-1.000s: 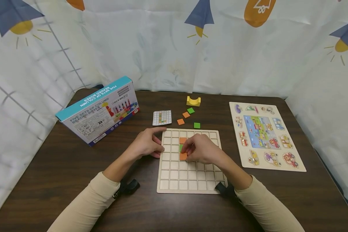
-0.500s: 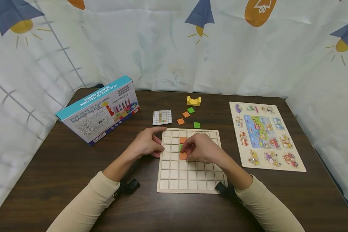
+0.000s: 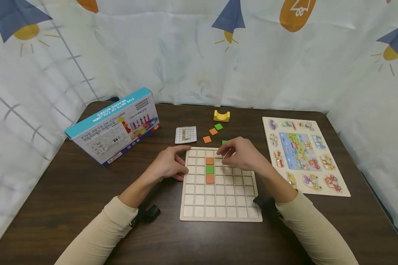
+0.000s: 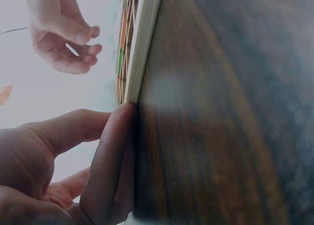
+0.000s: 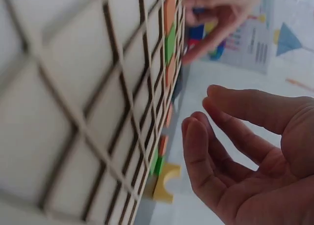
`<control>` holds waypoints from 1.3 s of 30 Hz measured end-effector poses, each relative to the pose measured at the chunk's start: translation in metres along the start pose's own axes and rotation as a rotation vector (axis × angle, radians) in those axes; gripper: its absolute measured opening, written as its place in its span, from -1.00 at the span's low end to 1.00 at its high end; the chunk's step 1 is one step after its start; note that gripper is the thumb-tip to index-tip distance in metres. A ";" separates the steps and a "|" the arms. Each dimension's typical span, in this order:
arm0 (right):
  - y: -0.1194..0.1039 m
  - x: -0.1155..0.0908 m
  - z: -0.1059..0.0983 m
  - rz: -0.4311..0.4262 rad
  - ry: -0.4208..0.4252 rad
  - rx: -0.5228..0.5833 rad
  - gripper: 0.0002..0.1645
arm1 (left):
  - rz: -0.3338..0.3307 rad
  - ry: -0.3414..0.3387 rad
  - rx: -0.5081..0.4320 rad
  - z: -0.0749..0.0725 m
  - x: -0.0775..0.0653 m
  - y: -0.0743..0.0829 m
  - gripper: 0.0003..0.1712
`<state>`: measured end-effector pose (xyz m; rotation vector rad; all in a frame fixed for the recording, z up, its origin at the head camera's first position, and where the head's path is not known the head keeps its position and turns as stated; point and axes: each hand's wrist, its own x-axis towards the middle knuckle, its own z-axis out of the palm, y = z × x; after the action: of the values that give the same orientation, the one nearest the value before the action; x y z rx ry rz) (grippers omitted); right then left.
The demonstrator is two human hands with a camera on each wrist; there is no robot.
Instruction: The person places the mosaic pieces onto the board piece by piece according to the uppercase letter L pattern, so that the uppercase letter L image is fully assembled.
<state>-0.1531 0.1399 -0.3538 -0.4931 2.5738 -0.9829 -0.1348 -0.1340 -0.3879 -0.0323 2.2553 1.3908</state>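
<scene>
A pale wooden grid board (image 3: 220, 211) lies on the table. One of its columns holds two orange square tiles, the upper one (image 3: 210, 161) and the lower one (image 3: 210, 179), with a green square tile (image 3: 210, 169) between them. My left hand (image 3: 167, 162) rests at the board's left edge, its fingertips touching the rim, as the left wrist view also shows. Over the board's upper right part hovers my right hand (image 3: 243, 154). In the right wrist view its thumb and fingers are loosely bent with a gap between them, holding nothing. It partly hides a loose green tile (image 3: 224, 142).
Beyond the board lie orange tiles (image 3: 207, 139), another green tile (image 3: 218, 126), a yellow curved block (image 3: 221, 116) and a card with a grid pattern (image 3: 185, 135). A toy box (image 3: 116, 129) stands at left. A picture puzzle board (image 3: 268, 147) lies at right.
My right hand has let go of the lower orange tile and moved up and right over the board, uncovering the green tile. The left hand stays at the board's edge.
</scene>
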 end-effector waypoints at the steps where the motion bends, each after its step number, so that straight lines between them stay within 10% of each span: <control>1: 0.003 0.003 -0.004 0.005 0.011 -0.001 -0.70 | 0.000 0.001 -0.001 0.000 0.000 0.000 -0.04; 19: 0.034 0.053 -0.024 0.042 0.006 -0.072 -0.72 | -0.005 0.006 -0.010 0.000 0.000 -0.002 -0.04; 39: 0.037 0.062 -0.020 0.015 0.074 -0.114 -0.76 | -0.013 0.013 -0.002 0.001 -0.001 0.001 -0.03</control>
<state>-0.2240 0.1504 -0.3769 -0.4754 2.7066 -0.8685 -0.1342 -0.1332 -0.3868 -0.0572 2.2603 1.3899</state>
